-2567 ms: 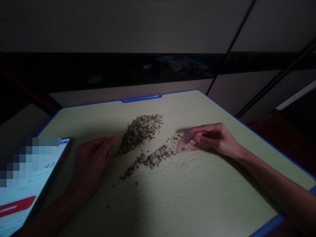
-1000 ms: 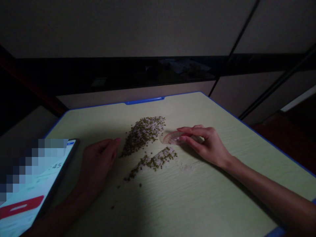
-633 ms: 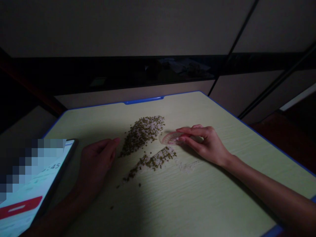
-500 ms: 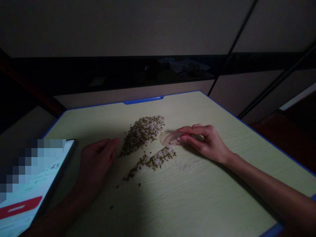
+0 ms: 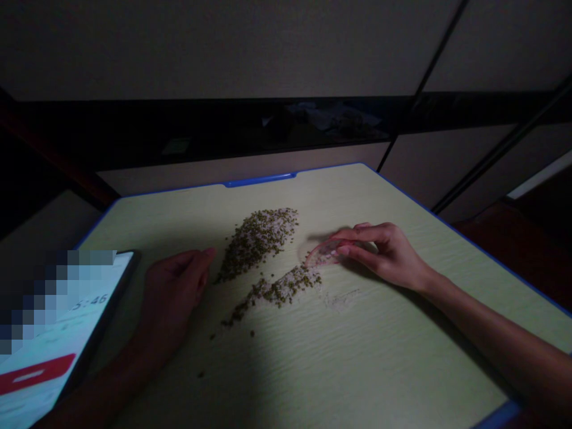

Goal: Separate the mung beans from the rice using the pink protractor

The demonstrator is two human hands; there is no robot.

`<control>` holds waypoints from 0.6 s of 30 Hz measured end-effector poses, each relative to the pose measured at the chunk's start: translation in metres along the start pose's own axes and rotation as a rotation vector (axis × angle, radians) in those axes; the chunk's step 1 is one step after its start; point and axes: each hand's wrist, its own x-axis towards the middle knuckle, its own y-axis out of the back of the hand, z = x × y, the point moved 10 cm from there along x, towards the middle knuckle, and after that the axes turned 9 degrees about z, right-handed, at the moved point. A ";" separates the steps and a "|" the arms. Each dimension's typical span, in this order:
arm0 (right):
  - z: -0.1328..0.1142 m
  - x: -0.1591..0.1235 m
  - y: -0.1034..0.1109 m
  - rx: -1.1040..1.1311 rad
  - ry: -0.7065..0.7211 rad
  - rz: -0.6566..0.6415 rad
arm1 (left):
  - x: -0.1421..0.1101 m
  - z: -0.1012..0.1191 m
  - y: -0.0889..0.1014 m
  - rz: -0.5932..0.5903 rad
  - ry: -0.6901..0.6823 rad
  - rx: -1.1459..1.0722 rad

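My right hand [image 5: 386, 256] pinches a clear, half-round plastic protractor [image 5: 322, 252] between thumb and fingers, at the right of the grains. The protractor's curved edge is near the right end of a thin strip of mixed green beans and pale grains [image 5: 288, 285]. Behind that strip lies a larger heap of the same mix [image 5: 259, 238]. My left hand [image 5: 174, 295] rests on the table to the left of the heap, its fingers curled closed and in shadow. Whether it holds anything is hidden. A small scatter of pale grains [image 5: 342, 299] lies below the protractor.
A lit phone or tablet [image 5: 84, 316] stands at the left beside my left forearm. The pale wooden tabletop [image 5: 339, 363] has a blue rim and a blue handle [image 5: 261, 179] at its far edge. Cabinet panels [image 5: 214, 47] rise behind it. A few stray beans lie in front.
My right hand has drawn the protractor a little to the right. A few beans at the strip's right end have shifted slightly. The left hand stays in place.
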 end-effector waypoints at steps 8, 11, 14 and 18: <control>0.002 -0.001 0.000 -0.008 -0.047 -0.004 | 0.001 -0.005 -0.001 -0.005 -0.009 -0.008; 0.003 -0.002 0.000 -0.007 -0.068 -0.003 | 0.002 -0.004 -0.002 -0.012 -0.025 -0.036; 0.005 -0.003 -0.002 0.025 -0.099 -0.017 | 0.003 -0.005 -0.003 -0.015 -0.048 -0.054; 0.006 -0.004 -0.002 0.024 -0.091 -0.017 | 0.004 -0.007 -0.004 -0.018 -0.069 -0.044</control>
